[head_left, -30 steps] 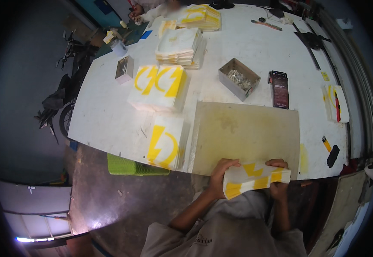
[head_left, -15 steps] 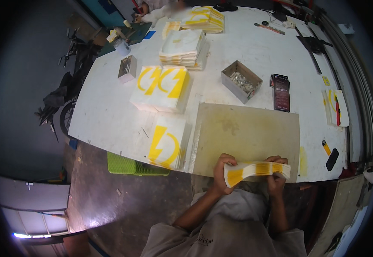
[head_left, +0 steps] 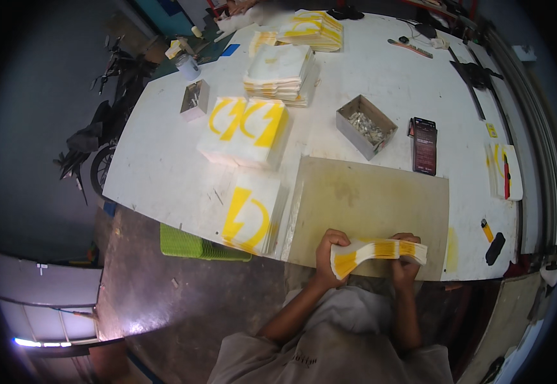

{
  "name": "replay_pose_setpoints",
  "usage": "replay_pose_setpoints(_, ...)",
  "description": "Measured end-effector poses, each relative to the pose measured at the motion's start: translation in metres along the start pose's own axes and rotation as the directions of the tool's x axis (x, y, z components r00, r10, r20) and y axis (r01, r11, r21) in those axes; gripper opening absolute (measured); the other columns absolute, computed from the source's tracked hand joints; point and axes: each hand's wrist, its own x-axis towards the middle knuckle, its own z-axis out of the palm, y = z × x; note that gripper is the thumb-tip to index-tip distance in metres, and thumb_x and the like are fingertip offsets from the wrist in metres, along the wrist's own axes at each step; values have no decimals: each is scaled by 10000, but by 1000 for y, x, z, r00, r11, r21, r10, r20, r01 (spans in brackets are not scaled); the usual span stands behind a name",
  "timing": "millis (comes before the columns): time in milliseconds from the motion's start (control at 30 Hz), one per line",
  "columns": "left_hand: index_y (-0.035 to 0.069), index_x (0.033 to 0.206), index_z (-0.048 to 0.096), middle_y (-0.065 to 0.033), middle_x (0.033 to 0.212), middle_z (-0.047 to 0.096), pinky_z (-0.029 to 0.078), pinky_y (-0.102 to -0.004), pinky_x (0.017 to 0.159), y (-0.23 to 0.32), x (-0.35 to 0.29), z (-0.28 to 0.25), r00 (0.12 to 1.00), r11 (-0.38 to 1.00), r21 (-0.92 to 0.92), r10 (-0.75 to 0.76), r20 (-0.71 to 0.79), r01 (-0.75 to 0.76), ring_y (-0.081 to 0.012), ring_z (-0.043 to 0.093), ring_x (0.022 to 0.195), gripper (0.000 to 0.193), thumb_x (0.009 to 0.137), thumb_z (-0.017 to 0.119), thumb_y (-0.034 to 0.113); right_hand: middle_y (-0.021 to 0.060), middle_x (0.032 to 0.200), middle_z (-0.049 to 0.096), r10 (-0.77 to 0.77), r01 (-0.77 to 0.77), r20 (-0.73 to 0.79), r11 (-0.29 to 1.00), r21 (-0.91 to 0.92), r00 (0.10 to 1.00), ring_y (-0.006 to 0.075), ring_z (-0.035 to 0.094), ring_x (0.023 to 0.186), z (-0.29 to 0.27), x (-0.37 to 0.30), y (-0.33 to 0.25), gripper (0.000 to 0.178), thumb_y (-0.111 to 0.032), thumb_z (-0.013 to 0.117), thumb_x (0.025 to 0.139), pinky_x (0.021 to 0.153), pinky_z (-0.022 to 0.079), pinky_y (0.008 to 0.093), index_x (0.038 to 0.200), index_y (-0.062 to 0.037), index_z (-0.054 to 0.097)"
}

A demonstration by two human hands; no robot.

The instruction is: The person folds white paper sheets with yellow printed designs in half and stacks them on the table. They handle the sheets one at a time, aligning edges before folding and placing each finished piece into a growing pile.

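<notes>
- The left hand (head_left: 325,257) has its grip closed round the left end of a bent stack of white sheets with yellow printed edges (head_left: 379,250), fingers curled over the top.
- The right hand (head_left: 405,265) has its grip closed on the stack's right end, thumb side under the sheets.
- The stack arches upward between the two hands, at the near edge of the table, over the front rim of a tan rectangular board (head_left: 371,205) lying flat.
- Just left of the board lies a pile of white sheets with a yellow bolt mark (head_left: 251,209); a thicker pile of the same kind (head_left: 244,130) sits farther back.
- Behind the board stands an open grey cardboard box of small metal pieces (head_left: 366,126), with a dark flat packet (head_left: 425,144) beside it on the right.
- All rest on the white table (head_left: 163,166).
- A green crate (head_left: 192,244) shows below the table's near edge.
</notes>
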Motion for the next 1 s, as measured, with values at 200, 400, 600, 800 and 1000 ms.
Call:
replay_pose_setpoints(200,48,1026,483,-120,991,526,451,-292,776,-5,-2,-2,1000,1000,5,-19,14,19,-182,536,838,393,761,766,-13,141,1066,585,11,-10,42,1000,-8,999,213,566,983,-2,-3,10,315,92,575,758,916,448,339,1038,-37,507)
replay_pose_setpoints(400,30,998,493,-129,947,548,458,-288,751,-3,-5,2,999,999,27,29,-47,-27,-200,558,822,379,746,775,30,134,1058,586,-18,18,-22,1000,-14,1000,217,567,978,8,-6,1,304,62,620,767,917,447,339,1036,-33,513)
replay_pose_setpoints(600,27,998,499,-133,943,552,461,-291,740,-17,-10,-1,997,998,57,-24,-68,28,-201,560,810,379,754,788,57,135,1058,582,63,-61,24,994,-86,998,219,567,983,1,-11,17,342,77,606,757,920,450,345,1064,-33,503)
replay_pose_setpoints(800,30,1006,500,-130,947,556,466,-296,744,-16,-6,-5,1000,999,41,16,-17,-16,-201,567,810,382,753,785,51,127,1082,594,18,-16,46,999,-28,999,228,578,1017,0,-7,14,339,81,613,756,927,458,354,1070,-23,536)
replay_pose_setpoints(1000,29,998,502,-130,946,554,468,-299,754,-14,-8,-2,999,999,33,-5,-45,6,-203,571,827,380,751,789,47,103,1060,610,62,-57,42,993,-108,997,220,595,1012,-5,-11,28,311,46,639,780,916,466,340,1083,-9,599)
